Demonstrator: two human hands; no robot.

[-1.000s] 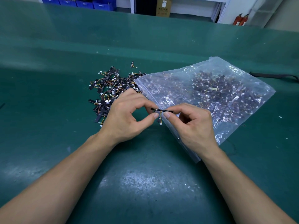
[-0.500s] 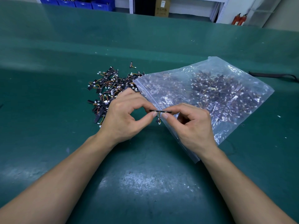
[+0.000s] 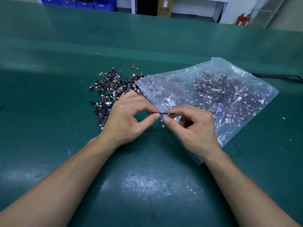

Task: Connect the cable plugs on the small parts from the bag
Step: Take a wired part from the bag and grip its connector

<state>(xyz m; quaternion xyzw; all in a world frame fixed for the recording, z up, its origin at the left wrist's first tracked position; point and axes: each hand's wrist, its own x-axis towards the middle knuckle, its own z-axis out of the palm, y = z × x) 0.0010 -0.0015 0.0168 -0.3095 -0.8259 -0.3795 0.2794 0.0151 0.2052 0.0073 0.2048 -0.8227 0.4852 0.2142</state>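
A thin black strip part (image 3: 162,113) with short orange-yellow wires and a white plug hanging below it is held level above the green table. My left hand (image 3: 126,122) pinches its left end between thumb and forefinger. My right hand (image 3: 193,126) pinches its right half the same way, the other fingers curled. Just beyond my left hand lies a loose pile of the same small parts (image 3: 111,90). A clear plastic bag (image 3: 229,95) full of these parts lies flat on the right, its near edge under my right hand.
The green table mat (image 3: 147,185) spreads all around. A single stray part (image 3: 134,66) lies behind the pile. A black strap (image 3: 278,76) lies at the far right. Blue bins (image 3: 85,4), a cardboard box and red extinguishers stand beyond the table's far edge.
Both hands have stayed nearly in place, drifting slightly down and left with the part between them. The dangling plug hangs in much the same position.
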